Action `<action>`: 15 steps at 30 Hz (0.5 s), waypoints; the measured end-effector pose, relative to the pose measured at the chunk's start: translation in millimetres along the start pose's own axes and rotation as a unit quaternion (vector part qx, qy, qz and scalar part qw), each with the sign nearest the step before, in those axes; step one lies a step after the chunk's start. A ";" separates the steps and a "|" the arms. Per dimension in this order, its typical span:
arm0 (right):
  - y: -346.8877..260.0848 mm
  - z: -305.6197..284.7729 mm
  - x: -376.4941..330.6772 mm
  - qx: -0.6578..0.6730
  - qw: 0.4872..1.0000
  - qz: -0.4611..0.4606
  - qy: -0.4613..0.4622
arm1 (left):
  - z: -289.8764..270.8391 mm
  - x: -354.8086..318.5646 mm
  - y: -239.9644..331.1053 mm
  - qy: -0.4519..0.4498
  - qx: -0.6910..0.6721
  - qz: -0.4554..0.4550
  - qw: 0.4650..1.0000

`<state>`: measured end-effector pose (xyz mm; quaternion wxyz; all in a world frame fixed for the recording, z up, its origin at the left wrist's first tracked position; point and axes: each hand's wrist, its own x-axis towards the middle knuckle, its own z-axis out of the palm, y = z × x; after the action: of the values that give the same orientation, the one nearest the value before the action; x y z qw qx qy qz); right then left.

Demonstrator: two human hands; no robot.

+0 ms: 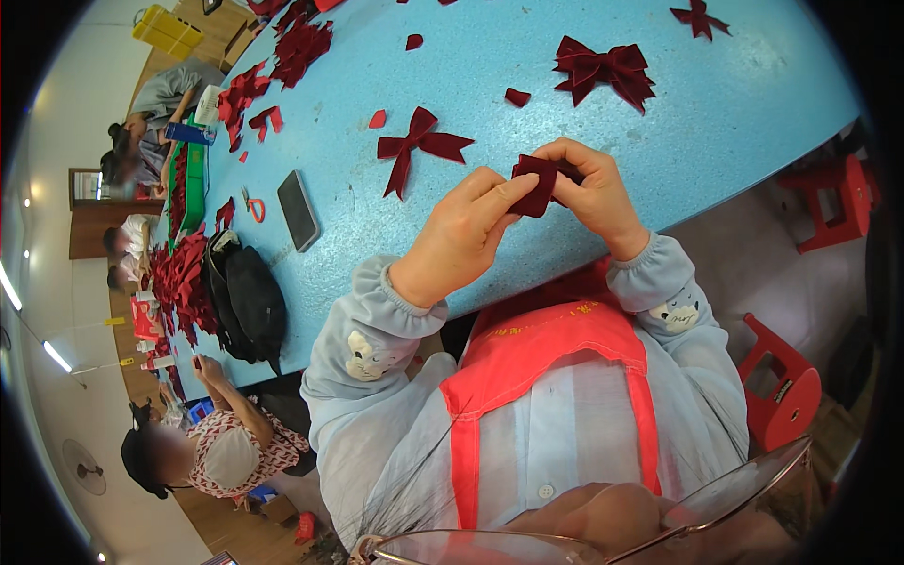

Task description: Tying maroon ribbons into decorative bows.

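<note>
A folded piece of dark red velvet ribbon (535, 196) is held up over the near edge of the blue table. My left hand (454, 234) is closed on its left side, with fingers laid across the front. From the right, my right hand (595, 196) pinches the same ribbon between thumb and fingers. What the fingertips do behind the fold is hidden. Just beyond my left hand lies a dark red bow with long tails (415, 144). A fuller, layered bow (603, 72) rests farther off, past my right hand.
Velvet scraps, such as a small one (517, 97), dot the blue table (339, 339). To the left are a phone (298, 210), orange-handled scissors (256, 207), a black bag (247, 297) and heaps of red ribbon (184, 278). Red stools (786, 391) stand at right; other people sit along the left.
</note>
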<state>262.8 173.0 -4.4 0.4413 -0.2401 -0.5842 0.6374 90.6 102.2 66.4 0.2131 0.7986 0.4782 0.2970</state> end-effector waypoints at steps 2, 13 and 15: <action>0.5 2.5 -0.4 -0.002 1.000 -0.005 -0.003 | -1.1 0.4 -2.7 0.019 0.024 0.045 0.999; 0.4 38.5 3.5 -0.045 0.997 0.043 -0.039 | -31.6 -16.3 -18.6 0.125 -0.168 -0.089 0.974; -5.0 50.4 2.4 -0.103 0.992 0.038 -0.065 | -41.6 -22.4 -23.8 0.118 -0.345 -0.212 0.907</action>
<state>221.6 147.9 11.1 0.3513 -0.2643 -0.6644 0.6044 39.0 95.3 76.0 0.4752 0.5145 0.5257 0.4829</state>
